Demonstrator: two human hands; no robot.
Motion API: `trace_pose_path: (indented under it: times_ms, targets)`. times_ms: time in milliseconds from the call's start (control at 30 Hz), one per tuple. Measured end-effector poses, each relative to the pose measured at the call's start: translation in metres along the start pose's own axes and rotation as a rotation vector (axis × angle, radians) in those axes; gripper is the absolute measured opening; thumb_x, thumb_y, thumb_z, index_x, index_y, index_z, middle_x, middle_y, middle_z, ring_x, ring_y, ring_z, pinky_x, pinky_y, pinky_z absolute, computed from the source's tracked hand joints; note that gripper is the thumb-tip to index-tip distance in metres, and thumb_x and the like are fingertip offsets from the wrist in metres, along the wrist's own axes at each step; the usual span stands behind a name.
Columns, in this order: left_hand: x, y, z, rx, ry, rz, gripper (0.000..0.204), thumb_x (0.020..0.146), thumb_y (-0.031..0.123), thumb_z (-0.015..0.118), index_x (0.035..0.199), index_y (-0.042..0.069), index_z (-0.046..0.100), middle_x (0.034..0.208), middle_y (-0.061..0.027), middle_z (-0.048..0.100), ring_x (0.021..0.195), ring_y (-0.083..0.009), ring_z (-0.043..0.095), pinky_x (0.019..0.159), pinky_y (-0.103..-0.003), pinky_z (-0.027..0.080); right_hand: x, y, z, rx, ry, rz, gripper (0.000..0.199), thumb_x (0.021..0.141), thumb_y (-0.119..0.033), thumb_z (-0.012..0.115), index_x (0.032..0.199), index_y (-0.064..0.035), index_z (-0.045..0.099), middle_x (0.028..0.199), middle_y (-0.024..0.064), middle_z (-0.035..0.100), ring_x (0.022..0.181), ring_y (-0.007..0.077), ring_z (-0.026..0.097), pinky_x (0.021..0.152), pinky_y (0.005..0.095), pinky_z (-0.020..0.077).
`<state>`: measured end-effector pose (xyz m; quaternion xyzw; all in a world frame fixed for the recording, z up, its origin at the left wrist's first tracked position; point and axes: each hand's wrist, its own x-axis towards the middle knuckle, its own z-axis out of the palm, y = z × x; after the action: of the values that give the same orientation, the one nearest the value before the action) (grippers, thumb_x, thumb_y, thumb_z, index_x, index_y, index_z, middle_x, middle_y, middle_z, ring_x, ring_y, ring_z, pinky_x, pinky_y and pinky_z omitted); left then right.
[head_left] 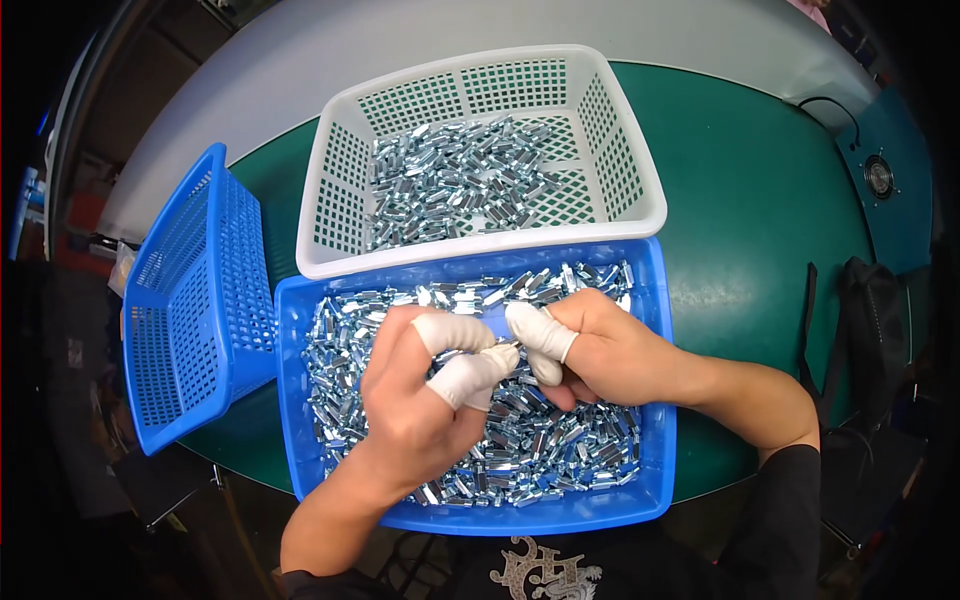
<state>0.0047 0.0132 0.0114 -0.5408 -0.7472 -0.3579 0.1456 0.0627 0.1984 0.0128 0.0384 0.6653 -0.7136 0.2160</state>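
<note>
Both hands meet over the blue tray [300, 400], which is heaped with small shiny metal parts [560, 450] (short hex-looking sleeves or nuts, too small to tell exactly). The left hand [420, 400] and right hand [600, 350] wear white finger cots on thumb and fingertips. They pinch one small metal piece [507, 347] between them, just above the heap, near the tray's middle. Left hand: thumb and forefinger closed on that piece. Right hand: thumb and forefinger pinched on its other end, remaining fingers curled in.

Behind the tray, touching its far rim, sits a white mesh basket [630, 170] with a thinner layer of the same kind of parts [450, 180]. An empty blue mesh basket [190, 300] leans on its side against the tray's left wall. All rest on a green table surface [760, 200]; a dark bag [870, 320] lies at right.

Handling judgement: each part is probably light alone, rigid, smooth plated metal, so likely slippery on bare skin; the cots should add grip. Best taken by a fingertip pinch across the flats or at the ends. The full tray would likely be heavy.
</note>
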Motion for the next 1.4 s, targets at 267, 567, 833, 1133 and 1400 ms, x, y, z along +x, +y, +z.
trace_pose_path:
  times_ms: [267, 567, 833, 1133, 1400]
  targets:
    - [0.002, -0.005, -0.001, -0.26, -0.091, -0.458, 0.043, 0.07, 0.014, 0.077, 0.108, 0.002, 0.061, 0.078, -0.006, 0.06, 0.072, -0.0168, 0.059, 0.061, -0.027, 0.046, 0.004, 0.012, -0.004, 0.052, 0.095, -0.16, 0.045, 0.099, -0.036, 0.036, 0.066, -0.008, 0.047, 0.053, 0.0013, 0.051, 0.042, 0.0048, 0.041, 0.04, 0.0204, 0.0327]
    - [-0.005, -0.025, -0.004, -0.265, 0.112, -0.552, 0.017, 0.079, 0.003, 0.067, 0.096, 0.001, 0.067, 0.072, -0.0013, 0.056, 0.062, -0.0071, 0.049, 0.056, -0.022, 0.04, 0.005, 0.011, -0.005, 0.034, 0.335, -0.213, 0.045, 0.099, -0.035, 0.039, 0.063, -0.0086, 0.046, 0.051, -0.0009, 0.046, 0.044, 0.005, 0.039, 0.042, 0.0213, 0.0311]
    - [-0.005, -0.03, -0.005, -0.19, 0.137, -0.595, 0.021, 0.079, 0.004, 0.067, 0.099, 0.002, 0.065, 0.084, -0.0032, 0.066, 0.071, -0.006, 0.054, 0.056, -0.02, 0.041, -0.001, 0.006, -0.001, 0.088, 0.276, -0.247, 0.043, 0.098, -0.033, 0.041, 0.064, -0.0079, 0.046, 0.052, -0.0011, 0.046, 0.045, 0.0047, 0.038, 0.043, 0.0215, 0.0311]
    - [-0.015, -0.016, 0.013, 0.073, -0.473, -0.432, 0.02, 0.068, 0.012, 0.075, 0.084, 0.004, 0.068, 0.077, -0.01, 0.057, 0.077, -0.0284, 0.055, 0.069, -0.038, 0.046, -0.002, 0.005, 0.001, 0.116, 0.269, -0.22, 0.042, 0.097, -0.029, 0.044, 0.062, -0.007, 0.046, 0.053, -0.0023, 0.045, 0.049, 0.0045, 0.04, 0.046, 0.0227, 0.0333]
    - [-0.012, -0.011, 0.02, 0.119, -0.412, -0.405, 0.02, 0.067, 0.012, 0.075, 0.083, 0.003, 0.067, 0.077, -0.0105, 0.056, 0.076, -0.029, 0.054, 0.068, -0.039, 0.045, -0.001, 0.007, -0.001, 0.079, 0.261, -0.209, 0.041, 0.097, -0.029, 0.046, 0.061, -0.0071, 0.047, 0.053, -0.0029, 0.045, 0.049, 0.0044, 0.039, 0.045, 0.0225, 0.0324]
